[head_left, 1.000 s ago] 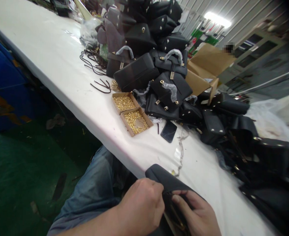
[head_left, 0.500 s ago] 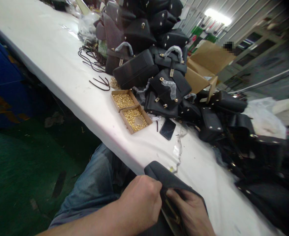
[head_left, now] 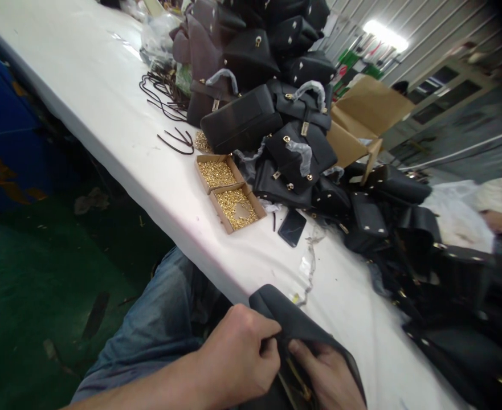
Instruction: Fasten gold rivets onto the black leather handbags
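Observation:
A black leather bag [head_left: 296,322] hangs over the near edge of the white table [head_left: 105,102]. My left hand [head_left: 237,356] is closed in a fist, pinching the bag's rim. My right hand [head_left: 325,378] reaches inside the bag's opening with its fingers curled round a gold-coloured fitting; part of that hand is hidden by the bag's wall.
Two small cardboard boxes of gold hardware [head_left: 229,193] sit near the table edge, beside a dark phone [head_left: 292,228] and a plastic scrap [head_left: 308,265]. A big heap of black handbags [head_left: 276,97] fills the far side, with an open carton [head_left: 359,125] and dark cords [head_left: 165,97].
Both hands have slid a little lower in view and keep working at the bag's opening; my right hand sits deeper inside. The camera has shifted slightly.

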Available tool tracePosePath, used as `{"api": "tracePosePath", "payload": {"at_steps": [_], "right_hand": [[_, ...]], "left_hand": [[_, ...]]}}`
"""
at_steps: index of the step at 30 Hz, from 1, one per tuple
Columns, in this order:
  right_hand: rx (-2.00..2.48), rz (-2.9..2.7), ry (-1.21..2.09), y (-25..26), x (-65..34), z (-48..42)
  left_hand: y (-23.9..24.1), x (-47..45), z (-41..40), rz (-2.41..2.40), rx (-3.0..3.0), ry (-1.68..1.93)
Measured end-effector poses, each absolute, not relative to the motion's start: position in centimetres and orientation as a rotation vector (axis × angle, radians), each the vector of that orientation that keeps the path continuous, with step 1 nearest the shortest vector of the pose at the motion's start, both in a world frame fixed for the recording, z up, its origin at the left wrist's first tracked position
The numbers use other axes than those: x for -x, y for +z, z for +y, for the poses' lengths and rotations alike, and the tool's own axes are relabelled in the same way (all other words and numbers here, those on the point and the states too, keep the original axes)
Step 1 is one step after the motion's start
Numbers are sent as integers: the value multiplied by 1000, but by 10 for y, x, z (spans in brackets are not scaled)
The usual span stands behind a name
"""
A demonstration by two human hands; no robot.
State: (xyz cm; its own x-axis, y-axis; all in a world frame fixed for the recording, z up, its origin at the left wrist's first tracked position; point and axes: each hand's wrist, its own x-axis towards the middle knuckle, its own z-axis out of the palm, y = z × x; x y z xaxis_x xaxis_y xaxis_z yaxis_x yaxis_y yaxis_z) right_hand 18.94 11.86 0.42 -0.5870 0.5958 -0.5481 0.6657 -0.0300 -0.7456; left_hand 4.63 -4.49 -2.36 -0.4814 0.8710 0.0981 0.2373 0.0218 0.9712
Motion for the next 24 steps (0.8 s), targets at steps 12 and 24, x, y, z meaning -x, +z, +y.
{"api": "tracePosePath", "payload": {"at_steps": [12,24], "right_hand": [[-1477,2115,-1619,6,-179,129],[-1562,2109,-1647,21,-179,138]], "left_hand": [[-19,-39,-41,1630,-922,1637],[-7,-33,-23,1603,-869,1646]]}}
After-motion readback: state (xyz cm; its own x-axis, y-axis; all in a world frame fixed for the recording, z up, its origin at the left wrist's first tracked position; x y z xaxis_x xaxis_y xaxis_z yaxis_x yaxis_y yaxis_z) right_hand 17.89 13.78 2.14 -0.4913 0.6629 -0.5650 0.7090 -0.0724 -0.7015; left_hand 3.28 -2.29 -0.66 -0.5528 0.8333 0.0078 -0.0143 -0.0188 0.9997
